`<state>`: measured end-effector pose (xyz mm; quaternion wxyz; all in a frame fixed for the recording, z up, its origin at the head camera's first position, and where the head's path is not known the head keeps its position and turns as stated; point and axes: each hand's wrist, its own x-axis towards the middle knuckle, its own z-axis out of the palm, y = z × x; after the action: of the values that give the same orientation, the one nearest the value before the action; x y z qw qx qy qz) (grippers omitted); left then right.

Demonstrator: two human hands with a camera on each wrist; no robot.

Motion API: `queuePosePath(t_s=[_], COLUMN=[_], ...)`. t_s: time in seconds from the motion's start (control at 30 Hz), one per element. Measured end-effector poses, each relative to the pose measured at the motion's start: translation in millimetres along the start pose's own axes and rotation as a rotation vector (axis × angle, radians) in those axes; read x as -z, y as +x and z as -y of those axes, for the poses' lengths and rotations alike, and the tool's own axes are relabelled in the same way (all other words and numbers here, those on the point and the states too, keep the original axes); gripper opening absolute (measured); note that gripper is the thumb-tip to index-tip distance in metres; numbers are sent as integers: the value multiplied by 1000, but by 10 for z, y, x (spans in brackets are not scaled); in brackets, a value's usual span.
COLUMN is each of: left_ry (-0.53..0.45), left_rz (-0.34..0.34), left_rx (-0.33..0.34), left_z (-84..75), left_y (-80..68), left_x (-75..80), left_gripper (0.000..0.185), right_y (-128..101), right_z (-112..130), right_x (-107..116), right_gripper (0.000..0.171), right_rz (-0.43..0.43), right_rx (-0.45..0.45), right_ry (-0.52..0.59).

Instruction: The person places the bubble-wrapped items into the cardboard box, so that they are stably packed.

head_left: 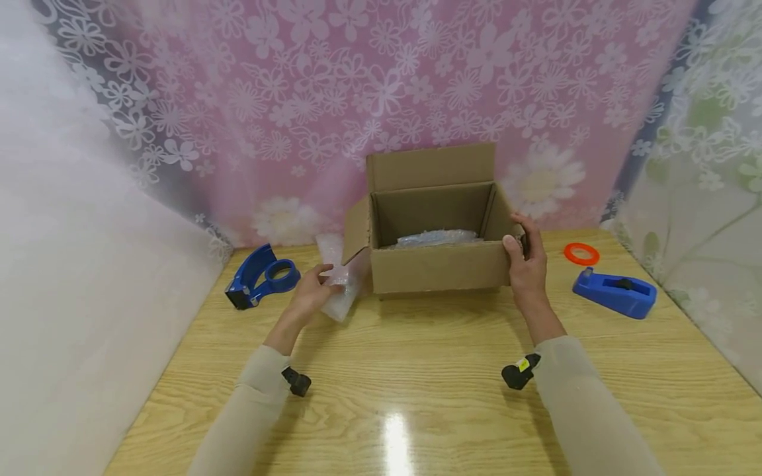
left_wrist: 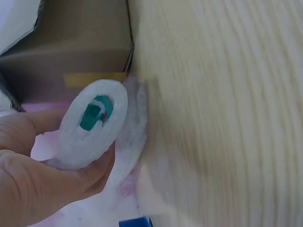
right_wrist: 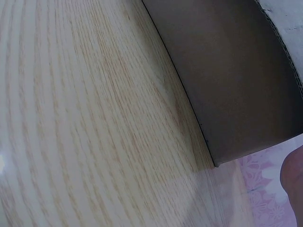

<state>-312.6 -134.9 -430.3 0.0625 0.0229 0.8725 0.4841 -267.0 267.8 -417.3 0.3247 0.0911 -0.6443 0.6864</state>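
Observation:
A cardboard box (head_left: 440,271) stands near the back of the table, its back and left flaps raised or folded outward. Inside lies clear bubble wrap (head_left: 437,237); what it covers is hidden. My right hand (head_left: 527,264) grips the box's right side, thumb at the front corner. To the left of the box, my left hand (head_left: 309,292) holds a bubble-wrapped roll (left_wrist: 75,142) between thumb and fingers. A green item (left_wrist: 92,116) shows in the roll's open end. In the right wrist view, the box front (right_wrist: 232,85) appears, with part of a finger at the edge.
A blue tape gun (head_left: 256,277) lies at the left of the wooden table (head_left: 405,370). On the right are an orange-red tape ring (head_left: 581,254) and a blue tape dispenser (head_left: 616,292). A pink flowered curtain (head_left: 333,99) hangs behind.

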Motion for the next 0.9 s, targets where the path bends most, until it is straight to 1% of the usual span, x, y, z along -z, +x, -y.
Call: queuePosePath(t_s=[0.07,0.17,0.3,0.43,0.53,0.67,0.8,0.9], left_ry=[22,35,-60,-171,-197,-200,-209,-222], left_rz=[11,15,30,32,16,-2,-12,-37], left_rx=[17,5,-6,5,7,23,37,32], left_z=[15,44,97,145,163,167,177,181], left_y=[-7,-20,-42,-81,-115,-143,-155,-157], left_x=[57,130,205,289,358,453,564,649], left_gripper=[62,57,56,57,53,49,51,53], right_y=[-3,-3,-1,-1,-1,-1,-2,-3], right_z=[9,12,-4,-27,-34,-29,-22,-20], right_x=[-1,0,11,24,25,23,19,17], right_gripper=[43,44,44,44,44,44,44,44], right_rz=[5,11,7,4,2,-2,3,5], right_rx=[-1,-1,-9,-16,-14,-11,-15,-18], right_ry=[4,4,5,8,7,3,7,7])
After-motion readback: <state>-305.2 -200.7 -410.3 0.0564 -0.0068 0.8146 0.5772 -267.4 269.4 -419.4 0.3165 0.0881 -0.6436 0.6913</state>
